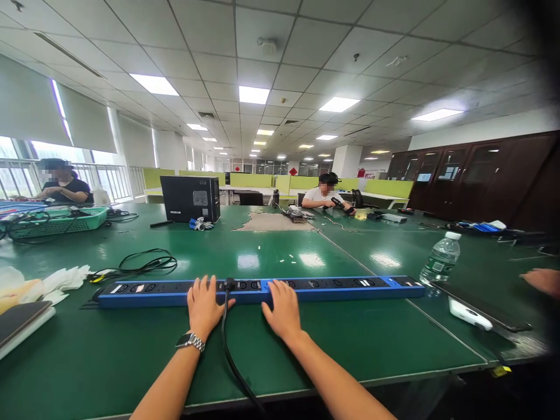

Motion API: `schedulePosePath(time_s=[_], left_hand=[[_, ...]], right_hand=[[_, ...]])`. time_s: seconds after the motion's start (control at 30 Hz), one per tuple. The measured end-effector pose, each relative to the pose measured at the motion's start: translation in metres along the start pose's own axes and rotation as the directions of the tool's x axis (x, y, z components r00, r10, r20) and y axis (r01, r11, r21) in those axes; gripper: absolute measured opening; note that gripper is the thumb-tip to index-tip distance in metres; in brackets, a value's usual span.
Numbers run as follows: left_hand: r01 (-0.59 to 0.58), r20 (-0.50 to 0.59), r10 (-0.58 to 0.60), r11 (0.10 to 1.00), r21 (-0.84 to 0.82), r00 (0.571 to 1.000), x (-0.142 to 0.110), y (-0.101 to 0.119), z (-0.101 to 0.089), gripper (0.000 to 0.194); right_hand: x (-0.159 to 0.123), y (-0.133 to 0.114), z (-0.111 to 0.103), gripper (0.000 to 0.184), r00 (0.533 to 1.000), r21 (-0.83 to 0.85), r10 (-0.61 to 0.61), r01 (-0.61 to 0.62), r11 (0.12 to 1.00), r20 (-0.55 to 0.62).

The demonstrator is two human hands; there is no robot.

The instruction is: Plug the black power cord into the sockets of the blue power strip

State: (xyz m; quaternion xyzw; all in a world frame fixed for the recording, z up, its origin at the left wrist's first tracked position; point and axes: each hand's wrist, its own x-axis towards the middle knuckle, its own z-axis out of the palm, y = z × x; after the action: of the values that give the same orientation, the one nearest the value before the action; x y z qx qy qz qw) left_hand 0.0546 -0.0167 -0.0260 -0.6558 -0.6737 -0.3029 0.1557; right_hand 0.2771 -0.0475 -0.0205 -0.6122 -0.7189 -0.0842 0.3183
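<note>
Blue power strip [258, 290], long, lying under both our palms: left hand [203, 306] and right hand [282, 309] flat, fingers spread, gripping nothing. Between them one black plug [229, 284] is seated, cable [231, 356] trailing toward us; remaining sockets outward of either hand appear unfilled.

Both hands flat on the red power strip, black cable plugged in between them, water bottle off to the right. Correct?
Not quite: the power strip is blue, not red, as the head view shows. The rest holds: left hand and right hand lie on it, black cable plugged in between, water bottle to the right.
</note>
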Motion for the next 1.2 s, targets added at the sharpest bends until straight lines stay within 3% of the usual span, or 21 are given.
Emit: schedulePosePath(time_s=[0.13, 0.23, 0.33, 0.53, 0.67, 0.77, 0.93, 1.0, 1.07, 1.2], left_hand=[[-0.027, 0.064, 0.023, 0.998, 0.061, 0.998, -0.002, 0.000, -0.003, 0.057], [-0.001, 0.050, -0.003, 0.996, 0.085, 0.999, -0.002, 0.002, -0.005, 0.047], [-0.012, 0.040, 0.009, 0.997, 0.081, 0.999, -0.002, 0.003, -0.003, 0.049], [-0.018, 0.043, 0.015, 0.997, 0.074, 0.999, -0.002, 0.001, 0.002, 0.056], [-0.013, 0.079, 0.008, 0.998, 0.064, 0.997, -0.001, 0.002, 0.000, 0.063], [-0.021, 0.104, 0.013, 0.997, 0.074, 0.995, 0.000, 0.003, -0.003, 0.072], [-0.005, 0.134, -0.004, 0.998, 0.063, 0.991, 0.001, 0.003, -0.003, 0.076], [0.000, 0.128, -0.007, 0.998, 0.056, 0.992, 0.001, 0.002, -0.001, 0.075], [0.001, 0.122, -0.007, 0.999, 0.050, 0.992, 0.001, 0.002, 0.000, 0.075], [0.005, 0.138, -0.012, 0.999, 0.052, 0.990, 0.001, 0.001, -0.001, 0.077]], right_hand=[[0.032, -0.069, 0.021, 0.049, 0.996, 0.058, -0.087, 0.087, 0.995, 0.008], [0.051, -0.097, 0.028, 0.033, 0.990, 0.060, -0.140, 0.138, 0.989, 0.024], [0.058, -0.098, 0.030, 0.021, 0.985, 0.044, -0.173, 0.172, 0.984, 0.023], [0.053, -0.089, 0.032, 0.021, 0.976, 0.042, -0.213, 0.215, 0.976, -0.049], [0.071, -0.093, 0.014, 0.024, 0.973, 0.070, -0.194, 0.204, 0.976, -0.126], [0.093, -0.067, -0.016, 0.030, 0.968, 0.102, -0.157, 0.180, 0.978, -0.194], [0.093, 0.045, -0.056, 0.035, 0.973, 0.145, 0.042, -0.008, 0.989, -0.229], [0.078, 0.088, -0.059, 0.034, 0.973, 0.149, 0.107, -0.077, 0.986, -0.206], [0.062, 0.115, -0.055, 0.031, 0.977, 0.157, 0.128, -0.101, 0.982, -0.171], [0.045, 0.130, -0.039, 0.031, 0.982, 0.173, 0.132, -0.108, 0.979, -0.133]])
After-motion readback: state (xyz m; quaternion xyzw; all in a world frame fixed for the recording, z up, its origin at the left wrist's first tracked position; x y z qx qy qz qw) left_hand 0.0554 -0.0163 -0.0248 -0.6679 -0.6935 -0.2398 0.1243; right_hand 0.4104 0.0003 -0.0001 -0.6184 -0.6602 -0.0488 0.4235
